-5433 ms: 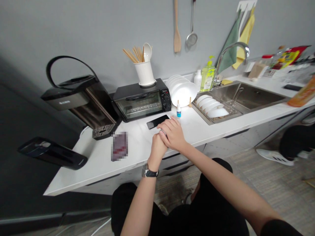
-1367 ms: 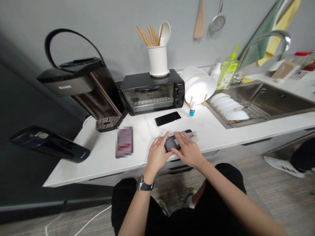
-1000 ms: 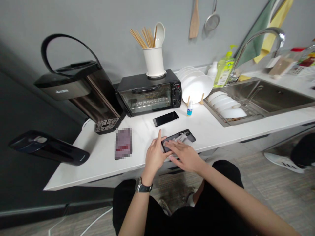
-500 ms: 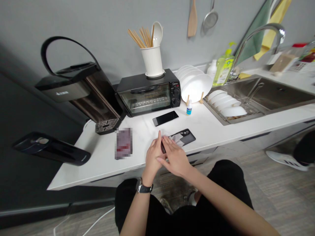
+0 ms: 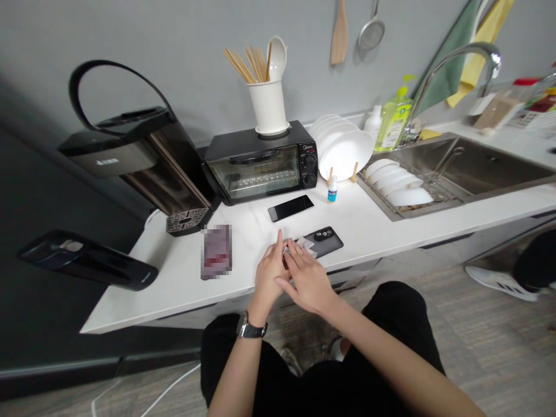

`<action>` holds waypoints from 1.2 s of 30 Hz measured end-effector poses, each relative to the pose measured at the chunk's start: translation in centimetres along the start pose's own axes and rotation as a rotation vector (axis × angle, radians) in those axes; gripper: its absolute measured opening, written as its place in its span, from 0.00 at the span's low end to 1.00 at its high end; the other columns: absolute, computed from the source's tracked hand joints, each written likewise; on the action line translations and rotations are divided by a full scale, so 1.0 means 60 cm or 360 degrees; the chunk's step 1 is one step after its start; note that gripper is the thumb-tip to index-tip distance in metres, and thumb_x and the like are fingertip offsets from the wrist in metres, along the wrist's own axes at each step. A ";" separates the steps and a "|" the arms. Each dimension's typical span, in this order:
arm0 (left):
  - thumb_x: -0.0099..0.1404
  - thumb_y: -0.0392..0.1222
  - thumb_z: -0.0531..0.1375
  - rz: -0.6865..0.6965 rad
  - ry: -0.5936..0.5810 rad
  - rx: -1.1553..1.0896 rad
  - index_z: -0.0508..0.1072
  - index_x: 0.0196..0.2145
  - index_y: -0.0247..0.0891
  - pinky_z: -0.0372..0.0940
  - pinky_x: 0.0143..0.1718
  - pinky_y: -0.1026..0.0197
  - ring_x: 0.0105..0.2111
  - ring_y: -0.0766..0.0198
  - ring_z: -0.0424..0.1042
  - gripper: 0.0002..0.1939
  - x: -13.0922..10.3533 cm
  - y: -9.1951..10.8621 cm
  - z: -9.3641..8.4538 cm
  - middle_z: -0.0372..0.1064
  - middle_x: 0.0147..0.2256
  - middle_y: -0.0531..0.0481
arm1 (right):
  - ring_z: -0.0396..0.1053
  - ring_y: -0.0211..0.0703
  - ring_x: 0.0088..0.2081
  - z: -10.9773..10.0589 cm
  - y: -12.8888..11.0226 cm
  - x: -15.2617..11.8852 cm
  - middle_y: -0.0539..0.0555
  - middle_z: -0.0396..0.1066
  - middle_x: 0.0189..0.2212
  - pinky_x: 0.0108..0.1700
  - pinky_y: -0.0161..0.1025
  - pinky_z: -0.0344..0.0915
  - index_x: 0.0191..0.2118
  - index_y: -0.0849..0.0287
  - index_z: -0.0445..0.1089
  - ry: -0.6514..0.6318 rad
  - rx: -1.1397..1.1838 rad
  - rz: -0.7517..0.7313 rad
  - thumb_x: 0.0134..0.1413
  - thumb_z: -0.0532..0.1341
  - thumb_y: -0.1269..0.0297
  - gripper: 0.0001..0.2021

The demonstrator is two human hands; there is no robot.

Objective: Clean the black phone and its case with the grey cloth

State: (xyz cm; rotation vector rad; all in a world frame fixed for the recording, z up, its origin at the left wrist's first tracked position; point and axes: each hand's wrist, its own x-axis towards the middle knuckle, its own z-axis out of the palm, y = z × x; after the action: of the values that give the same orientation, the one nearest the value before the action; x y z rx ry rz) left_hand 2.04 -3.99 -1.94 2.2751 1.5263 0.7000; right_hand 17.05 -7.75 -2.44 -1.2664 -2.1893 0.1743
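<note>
Both hands are brought together at the near edge of the counter point(image 5: 382, 231); the left hand point(image 5: 268, 277), a watch point(image 5: 251, 330) on its wrist, is set upright with fingers together against the near end of a dark phone point(image 5: 324, 241) lying back-up, camera cluster uppermost, so that the device is steadied. The right hand point(image 5: 306, 280) is laid across it, fingertips pinched on a small pale wrapper or wipe point(image 5: 305, 245) resting on the phone's back; what exactly is gripped cannot be told. A second phone point(image 5: 290, 208) is kept screen-up farther back, in front of the toaster oven point(image 5: 259, 163), with a small blue-labelled bottle point(image 5: 332, 190) upright just beside the plate rack point(image 5: 345, 155). A blurred card packet point(image 5: 216, 252) is left apart to the left
</note>
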 end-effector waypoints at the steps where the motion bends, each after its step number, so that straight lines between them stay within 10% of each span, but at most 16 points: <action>1: 0.68 0.36 0.62 0.0008 0.0010 -0.0007 0.36 0.76 0.45 0.69 0.57 0.49 0.57 0.51 0.72 0.50 -0.002 -0.001 -0.001 0.70 0.61 0.40 | 0.54 0.58 0.72 -0.005 0.011 -0.001 0.70 0.55 0.71 0.72 0.57 0.56 0.71 0.70 0.58 -0.0022 0.0005 -0.0029 0.72 0.53 0.47 0.34; 6: 0.65 0.47 0.69 0.0048 0.0091 0.0002 0.36 0.76 0.48 0.68 0.58 0.47 0.60 0.48 0.68 0.55 0.003 0.012 0.004 0.71 0.61 0.46 | 0.54 0.58 0.72 -0.054 0.118 -0.015 0.65 0.55 0.72 0.71 0.62 0.54 0.71 0.63 0.60 0.0044 -0.0219 0.0142 0.74 0.52 0.52 0.29; 14: 0.68 0.39 0.65 -0.0012 0.0011 0.0120 0.39 0.76 0.45 0.71 0.52 0.51 0.52 0.51 0.75 0.50 0.001 0.003 0.003 0.71 0.57 0.40 | 0.54 0.57 0.73 -0.012 0.024 -0.004 0.68 0.53 0.72 0.72 0.58 0.56 0.72 0.67 0.56 -0.0047 -0.0009 -0.0099 0.71 0.55 0.45 0.36; 21: 0.64 0.51 0.71 0.0042 0.0071 0.0030 0.32 0.76 0.49 0.68 0.57 0.48 0.60 0.47 0.68 0.60 0.007 0.019 0.006 0.71 0.61 0.45 | 0.52 0.61 0.73 -0.076 0.158 -0.036 0.68 0.49 0.74 0.70 0.63 0.56 0.75 0.65 0.48 0.0063 -0.0358 0.0179 0.73 0.52 0.48 0.36; 28: 0.67 0.41 0.67 0.0042 -0.0003 0.0075 0.35 0.76 0.47 0.70 0.53 0.52 0.53 0.52 0.75 0.53 0.003 0.008 0.002 0.71 0.58 0.41 | 0.53 0.58 0.73 -0.019 0.048 -0.007 0.69 0.54 0.72 0.71 0.60 0.56 0.74 0.68 0.52 -0.0067 -0.0156 -0.0116 0.72 0.52 0.45 0.37; 36: 0.61 0.50 0.73 0.0102 0.0075 0.0008 0.39 0.75 0.49 0.66 0.60 0.45 0.60 0.48 0.68 0.58 0.010 0.022 0.003 0.72 0.61 0.46 | 0.52 0.60 0.73 -0.078 0.152 -0.036 0.68 0.54 0.72 0.70 0.63 0.57 0.73 0.64 0.55 0.0016 -0.0325 0.0081 0.74 0.53 0.52 0.31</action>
State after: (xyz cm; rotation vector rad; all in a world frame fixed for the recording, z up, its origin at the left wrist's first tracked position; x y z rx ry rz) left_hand 3.34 -3.94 -1.31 2.3359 1.4834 0.7733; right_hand 27.27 -5.46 -3.16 -1.4309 -2.2119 -0.0367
